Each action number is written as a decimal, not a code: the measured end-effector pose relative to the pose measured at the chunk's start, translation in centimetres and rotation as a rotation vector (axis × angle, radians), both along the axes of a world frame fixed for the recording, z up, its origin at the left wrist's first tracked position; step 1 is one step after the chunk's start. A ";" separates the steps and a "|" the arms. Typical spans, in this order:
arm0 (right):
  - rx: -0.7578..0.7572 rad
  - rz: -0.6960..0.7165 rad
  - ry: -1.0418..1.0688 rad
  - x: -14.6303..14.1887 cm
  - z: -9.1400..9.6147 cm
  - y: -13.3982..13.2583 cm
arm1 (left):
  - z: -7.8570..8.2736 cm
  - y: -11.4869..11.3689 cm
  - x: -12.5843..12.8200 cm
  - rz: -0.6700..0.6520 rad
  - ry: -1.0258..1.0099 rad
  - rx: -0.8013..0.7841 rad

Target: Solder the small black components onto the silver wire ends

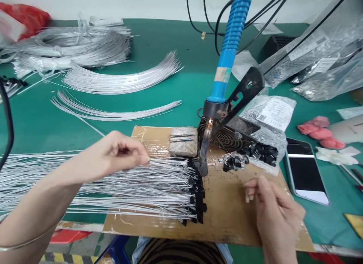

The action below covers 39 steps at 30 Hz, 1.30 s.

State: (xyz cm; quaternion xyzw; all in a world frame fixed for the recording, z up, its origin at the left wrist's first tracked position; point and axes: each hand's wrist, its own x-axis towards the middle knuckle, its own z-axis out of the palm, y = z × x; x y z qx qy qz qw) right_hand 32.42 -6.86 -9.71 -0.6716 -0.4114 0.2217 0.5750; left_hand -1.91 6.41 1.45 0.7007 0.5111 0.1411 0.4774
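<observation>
My left hand (121, 156) is closed in a pinch at the upper edge of a spread of white wires (141, 188), with a white wire at its fingertips. Black connectors (200, 198) cap the right ends of those wires. My right hand (276, 215) hovers over the right part of the cardboard (227, 215), thumb and fingers pinched together; whatever they hold, if anything, is too small to make out. Between the hands, a soldering iron (227, 56) with a blue handle stands tip down in its black holder (241, 93), above the connector ends.
Small black and metal parts (234, 162) lie beside a plastic bag (272, 116). A tip-cleaning pad (183, 142) bears thin metal rods. Loose wire bundles (121, 80) lie behind. A phone (306, 173) is at the right; cables hang over the back.
</observation>
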 end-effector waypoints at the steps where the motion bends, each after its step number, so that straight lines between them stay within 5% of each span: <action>1: 0.000 0.090 0.005 -0.9 0.6 -0.2 | -0.3 -0.7 0.1 -0.045 -0.026 -0.068; 6: -0.186 0.607 0.146 -5.4 3.4 -0.2 | -1.9 -2.7 0.9 -0.131 -0.076 -0.251; 8: -0.220 0.655 0.239 -6.4 3.6 0.2 | -2.4 -3.1 1.2 -0.114 -0.100 -0.271; 24: -0.234 0.697 0.368 -7.0 2.6 1.1 | -3.1 -4.2 1.8 -0.136 -0.074 -0.355; 28: -0.180 0.731 0.299 -6.8 2.7 1.1 | -3.0 -4.7 2.1 -0.166 0.032 -0.257; 33: -0.105 0.718 0.131 -6.8 2.7 0.6 | -2.8 -7.5 4.3 -0.121 0.138 -0.003; 39: -0.038 0.661 0.061 -7.0 2.4 0.1 | -3.8 -8.7 8.1 -0.101 0.007 -0.050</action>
